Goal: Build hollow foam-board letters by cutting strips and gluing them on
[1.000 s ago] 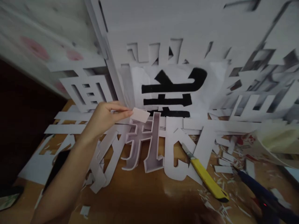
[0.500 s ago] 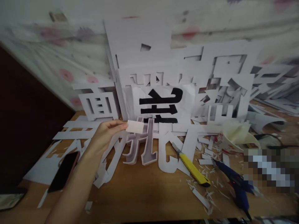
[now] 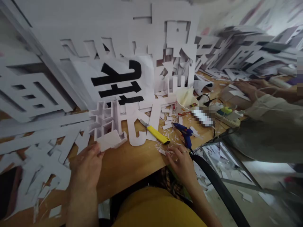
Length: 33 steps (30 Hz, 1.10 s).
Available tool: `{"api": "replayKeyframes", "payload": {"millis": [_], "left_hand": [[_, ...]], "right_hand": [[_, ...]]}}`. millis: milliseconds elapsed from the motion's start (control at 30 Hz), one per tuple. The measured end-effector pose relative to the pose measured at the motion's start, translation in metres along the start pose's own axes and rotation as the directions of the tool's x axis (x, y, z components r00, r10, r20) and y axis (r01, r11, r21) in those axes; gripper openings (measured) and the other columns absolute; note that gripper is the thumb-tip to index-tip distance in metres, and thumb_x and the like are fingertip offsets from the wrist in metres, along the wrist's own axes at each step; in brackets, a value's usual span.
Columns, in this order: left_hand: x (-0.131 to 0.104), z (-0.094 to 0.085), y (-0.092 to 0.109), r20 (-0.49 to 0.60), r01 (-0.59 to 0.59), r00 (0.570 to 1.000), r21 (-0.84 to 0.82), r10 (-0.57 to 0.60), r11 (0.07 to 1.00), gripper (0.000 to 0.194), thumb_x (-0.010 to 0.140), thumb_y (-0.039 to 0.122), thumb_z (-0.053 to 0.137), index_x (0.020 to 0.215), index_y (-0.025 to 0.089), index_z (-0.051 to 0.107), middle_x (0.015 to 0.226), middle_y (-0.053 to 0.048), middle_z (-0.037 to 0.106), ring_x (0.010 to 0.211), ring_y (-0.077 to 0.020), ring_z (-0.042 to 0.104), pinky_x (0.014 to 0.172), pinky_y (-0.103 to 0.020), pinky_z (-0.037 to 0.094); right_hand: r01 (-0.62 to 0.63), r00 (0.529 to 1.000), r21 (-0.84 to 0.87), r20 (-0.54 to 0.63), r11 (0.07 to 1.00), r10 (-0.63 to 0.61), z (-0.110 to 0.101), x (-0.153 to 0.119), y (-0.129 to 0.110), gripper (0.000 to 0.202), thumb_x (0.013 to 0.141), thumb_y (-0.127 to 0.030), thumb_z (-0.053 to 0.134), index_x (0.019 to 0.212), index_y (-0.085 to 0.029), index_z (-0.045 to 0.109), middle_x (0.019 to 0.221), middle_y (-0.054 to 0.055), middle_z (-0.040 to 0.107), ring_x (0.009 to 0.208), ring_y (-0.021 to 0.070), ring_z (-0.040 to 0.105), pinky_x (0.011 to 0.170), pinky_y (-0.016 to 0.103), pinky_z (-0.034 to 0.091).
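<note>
My left hand (image 3: 88, 164) pinches a small white rectangular card piece (image 3: 109, 140) between thumb and fingers. That piece overlaps the front of a hollow white letter form (image 3: 104, 115) with raised walls, standing on the table; whether they touch I cannot tell. At the table's front edge, my right hand (image 3: 180, 159) is lowered with its fingers apart. Its fingertips are beside a small white strip (image 3: 162, 152). Between the hands lie a flat white cut-out character (image 3: 136, 134) and a yellow utility knife (image 3: 158, 134), blade out. A blue glue gun (image 3: 184, 131) lies just beyond my right hand.
White boards with cut-out characters (image 3: 175, 19) lean at the back, with a black-printed sheet (image 3: 118, 78) before them. A paper cup (image 3: 186, 104) and a power strip (image 3: 228, 118) stand to the right. Another person's hands (image 3: 251, 88) work there. A phone (image 3: 9, 189) lies at left.
The view has swung right and down. My right hand has come into view at the table edge. My left hand still holds the card piece, now nearer the front of the letter form.
</note>
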<state>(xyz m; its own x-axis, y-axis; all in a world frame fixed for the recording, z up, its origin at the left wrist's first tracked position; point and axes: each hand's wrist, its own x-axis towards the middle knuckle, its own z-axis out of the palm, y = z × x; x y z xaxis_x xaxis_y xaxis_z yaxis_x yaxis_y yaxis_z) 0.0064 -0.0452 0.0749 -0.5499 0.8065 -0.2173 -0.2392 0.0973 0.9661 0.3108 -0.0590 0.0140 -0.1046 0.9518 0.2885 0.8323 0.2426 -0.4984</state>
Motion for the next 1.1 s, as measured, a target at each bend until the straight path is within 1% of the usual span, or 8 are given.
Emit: {"api": "replayKeyframes", "payload": {"millis": [100,200,367,533,733,833,1000,1100], "left_hand": [[-0.008,0.007,-0.006,-0.106,0.16,0.978,-0.184,-0.181,0.97,0.017,0.053,0.026,0.08,0.059,0.025,0.064,0.073,0.003,0.064,0.078,-0.016,0.06,0.066,-0.028,0.05],[-0.009,0.016,-0.002,-0.126,0.261,0.945,-0.264,-0.302,0.928,0.013,0.056,0.018,0.077,0.061,0.023,0.066,0.074,0.003,0.066,0.078,-0.0144,0.061,0.064,-0.024,0.049],[-0.009,0.026,0.0,-0.088,0.208,0.969,-0.225,-0.233,0.952,0.009,0.063,0.021,0.072,0.061,0.024,0.064,0.074,0.004,0.067,0.08,-0.0138,0.063,0.065,-0.023,0.049],[-0.012,0.029,-0.004,-0.068,0.197,0.974,-0.206,-0.215,0.958,0.013,0.059,0.021,0.075,0.059,0.023,0.062,0.074,0.003,0.068,0.079,-0.0157,0.064,0.063,-0.026,0.048],[-0.012,0.028,-0.01,-0.04,0.184,0.98,-0.187,-0.195,0.965,0.018,0.056,0.024,0.079,0.057,0.023,0.06,0.07,0.002,0.067,0.078,-0.0161,0.064,0.064,-0.026,0.048],[-0.013,0.031,-0.009,-0.055,0.206,0.973,-0.235,-0.224,0.95,0.021,0.05,0.024,0.082,0.059,0.023,0.064,0.071,0.003,0.068,0.078,-0.0144,0.064,0.063,-0.023,0.048],[-0.016,0.035,-0.007,-0.024,0.223,0.971,-0.265,-0.238,0.938,0.023,0.045,0.025,0.085,0.053,0.022,0.063,0.069,0.001,0.069,0.076,-0.0155,0.064,0.061,-0.023,0.048],[-0.016,0.035,-0.007,-0.038,0.223,0.97,-0.269,-0.241,0.937,0.025,0.042,0.026,0.086,0.052,0.021,0.063,0.067,0.0,0.069,0.075,-0.016,0.064,0.063,-0.025,0.049]], "right_hand": [[0.001,0.998,-0.063,0.066,0.998,0.003,0.004,-0.013,0.016,0.021,0.098,-0.033,0.053,0.104,-0.02,0.068,0.102,0.012,0.065,0.093,0.0279,0.061,0.081,0.043,0.051],[0.03,0.995,-0.088,0.097,0.996,-0.022,0.008,-0.017,0.024,0.018,0.097,-0.03,0.056,0.105,-0.02,0.068,0.105,0.012,0.064,0.096,0.029,0.058,0.085,0.045,0.049],[0.05,0.997,-0.084,0.07,0.995,-0.044,0.013,-0.011,0.026,0.015,0.098,-0.028,0.052,0.102,-0.021,0.065,0.104,0.011,0.065,0.098,0.0299,0.057,0.088,0.047,0.045],[-0.022,0.996,-0.062,0.089,0.998,0.027,0.017,-0.009,0.031,0.019,0.101,-0.032,0.047,0.095,-0.019,0.059,0.088,0.009,0.066,0.085,0.0283,0.059,0.075,0.04,0.044],[0.063,0.99,-0.171,0.133,0.983,-0.04,0.017,-0.007,0.027,0.015,0.097,-0.031,0.057,0.104,-0.02,0.064,0.099,0.01,0.067,0.097,0.0319,0.055,0.083,0.043,0.04],[0.025,0.985,-0.193,0.172,0.981,0.009,0.017,-0.003,0.021,0.011,0.093,-0.029,0.061,0.098,-0.02,0.064,0.104,0.01,0.067,0.097,0.0325,0.054,0.082,0.043,0.038],[-0.021,0.98,-0.062,0.196,0.998,0.033,0.018,0.007,0.015,0.005,0.092,-0.023,0.059,0.088,-0.019,0.059,0.096,0.009,0.067,0.093,0.0296,0.056,0.081,0.041,0.038],[-0.047,0.986,0.033,0.162,0.998,0.041,0.012,0.011,0.015,0.008,0.095,-0.025,0.055,0.097,-0.019,0.059,0.09,0.007,0.068,0.086,0.0267,0.059,0.079,0.04,0.039]]}}
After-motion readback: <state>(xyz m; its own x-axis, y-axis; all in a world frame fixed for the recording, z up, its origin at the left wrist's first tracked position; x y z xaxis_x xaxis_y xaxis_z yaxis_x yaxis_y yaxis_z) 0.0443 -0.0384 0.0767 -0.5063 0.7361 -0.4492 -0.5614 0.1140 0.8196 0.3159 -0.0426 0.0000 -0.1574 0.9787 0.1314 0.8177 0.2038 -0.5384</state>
